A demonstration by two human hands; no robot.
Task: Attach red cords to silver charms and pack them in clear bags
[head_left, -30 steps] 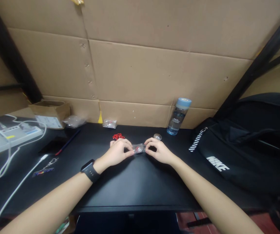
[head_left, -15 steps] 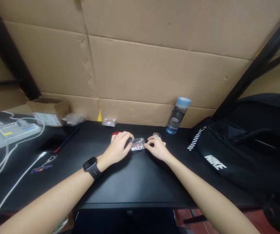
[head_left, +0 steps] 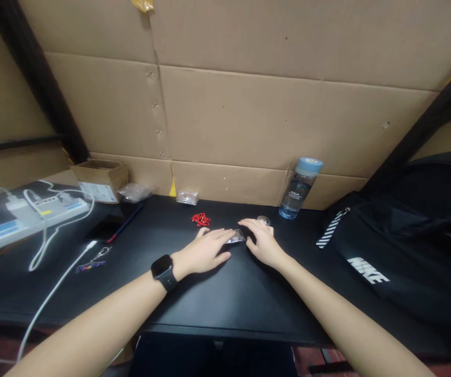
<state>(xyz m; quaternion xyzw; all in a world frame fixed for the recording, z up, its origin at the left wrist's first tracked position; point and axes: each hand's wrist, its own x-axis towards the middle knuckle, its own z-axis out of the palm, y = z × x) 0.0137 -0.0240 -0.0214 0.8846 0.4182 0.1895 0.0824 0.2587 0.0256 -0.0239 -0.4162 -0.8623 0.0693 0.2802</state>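
A small clear plastic packet (head_left: 236,237) lies on the black table between my hands, its left part covered by fingers. My left hand (head_left: 208,250), with a dark watch on the wrist, rests flat with fingers stretched over the packet. Just right of the packet is my right hand (head_left: 263,242), fingers apart and bent; I see nothing held in it. Beyond my left hand lies a small heap of red cord-like pieces (head_left: 200,219). A small round clear object (head_left: 263,220) sits behind my right hand, partly hidden by it.
Against the cardboard wall stand a blue-capped bottle (head_left: 300,188) and another small packet (head_left: 187,197). A black bag (head_left: 370,246) fills the right side. To the left are a power strip (head_left: 32,217), a phone (head_left: 109,229), a keychain (head_left: 94,262), a white cable (head_left: 58,293) and an open carton (head_left: 101,180).
My left hand has gone from gripping the packet's edge to lying flat over it. My right fingers have come off its right edge and spread. The view has shifted, uncovering the red pieces.
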